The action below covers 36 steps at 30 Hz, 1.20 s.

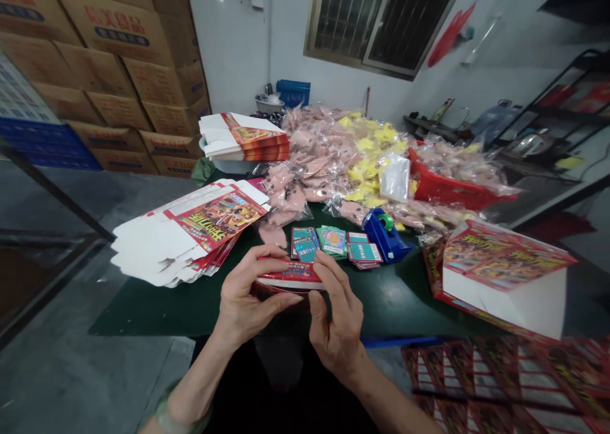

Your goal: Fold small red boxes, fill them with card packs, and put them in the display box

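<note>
Both of my hands hold a flat red printed carton (pixel 290 276) just above the near edge of the dark green table (pixel 395 300). My left hand (pixel 248 294) grips its left end, thumb under and fingers curled over the top. My right hand (pixel 336 313) pinches its right end with fingers bent. Right behind the carton lie small stacks of teal and green cards (pixel 333 243). A fanned pile of flat red-and-white cartons (pixel 190 234) lies to the left of my hands.
A blue tape dispenser (pixel 387 234) stands by the cards. Bagged pink and yellow items (pixel 333 157) are heaped at the back, beside a red basket (pixel 452 189). Another carton stack (pixel 245 138) sits behind; an assembled red box (pixel 509 272) stands right. Brown cardboard boxes (pixel 119 53) are stacked at left.
</note>
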Tool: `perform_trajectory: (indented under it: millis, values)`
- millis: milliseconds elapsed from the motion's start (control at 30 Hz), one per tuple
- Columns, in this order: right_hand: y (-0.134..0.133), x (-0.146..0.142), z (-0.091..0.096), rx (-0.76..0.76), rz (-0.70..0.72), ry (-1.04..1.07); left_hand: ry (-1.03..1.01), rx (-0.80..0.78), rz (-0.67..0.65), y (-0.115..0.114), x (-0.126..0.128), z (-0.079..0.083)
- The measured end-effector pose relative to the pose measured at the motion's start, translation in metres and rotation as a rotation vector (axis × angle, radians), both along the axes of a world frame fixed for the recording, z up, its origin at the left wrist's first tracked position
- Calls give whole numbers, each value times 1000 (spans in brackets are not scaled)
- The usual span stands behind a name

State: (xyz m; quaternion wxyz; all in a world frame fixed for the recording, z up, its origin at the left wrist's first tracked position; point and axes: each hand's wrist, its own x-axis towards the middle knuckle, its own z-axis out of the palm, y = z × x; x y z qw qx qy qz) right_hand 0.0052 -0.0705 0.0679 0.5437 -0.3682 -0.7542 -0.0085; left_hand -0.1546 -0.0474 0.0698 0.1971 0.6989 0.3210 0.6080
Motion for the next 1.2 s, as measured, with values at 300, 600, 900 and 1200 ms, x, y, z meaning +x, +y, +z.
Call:
perform_trajectory:
  millis: [300,600,900,1200]
  values:
    - [17,26,42,-294,257,0,43,3,-24,2,-2,-1]
    - [6,18,32,-227,210,50,-23,-48,-21,2,-1,-1]
    - [14,25,37,-226,211,13,126,-215,-261,12,-21,31]
    - [9,21,25,-102,120,-29,145,-51,-184,14,-19,25]
